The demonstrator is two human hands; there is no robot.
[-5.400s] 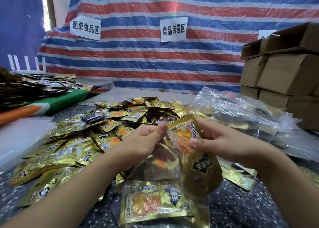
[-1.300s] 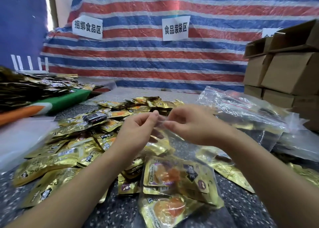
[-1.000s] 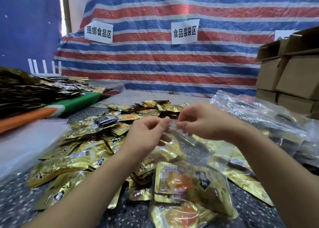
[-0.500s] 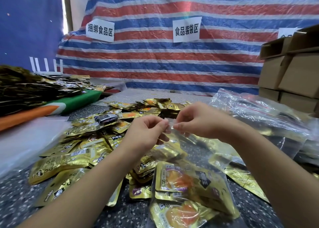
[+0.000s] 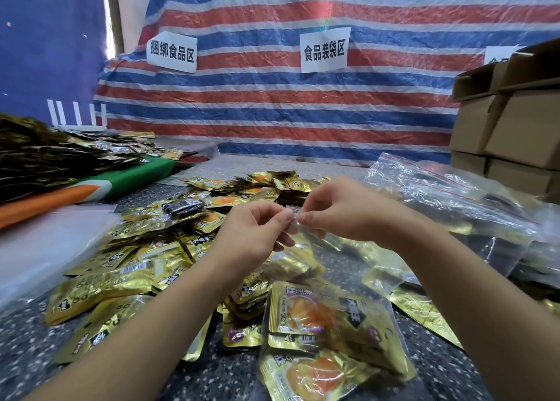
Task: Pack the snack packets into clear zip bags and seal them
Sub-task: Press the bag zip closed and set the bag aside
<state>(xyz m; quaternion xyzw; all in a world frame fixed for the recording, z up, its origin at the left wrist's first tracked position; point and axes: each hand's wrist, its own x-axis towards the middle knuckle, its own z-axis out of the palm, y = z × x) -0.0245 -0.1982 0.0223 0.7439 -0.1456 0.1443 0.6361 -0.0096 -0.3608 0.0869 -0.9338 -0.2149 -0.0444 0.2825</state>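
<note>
Both grips pinch the top edge of the clear zip bag [image 5: 327,325]: left hand [image 5: 254,234], right hand [image 5: 342,209]. Bag hangs at 6 o'clock, gold snack packets [image 5: 306,312] inside. Loose packets [image 5: 145,267] at 9 o'clock on the worktop [image 5: 27,346]; cardboard boxes [image 5: 512,127] at 2 o'clock.

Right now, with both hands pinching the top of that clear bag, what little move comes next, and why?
Probably sliding the pinch along the strip to press it closed. The left hand and right hand pinch the top edge of the clear zip bag, and gold snack packets already sit inside.
</note>
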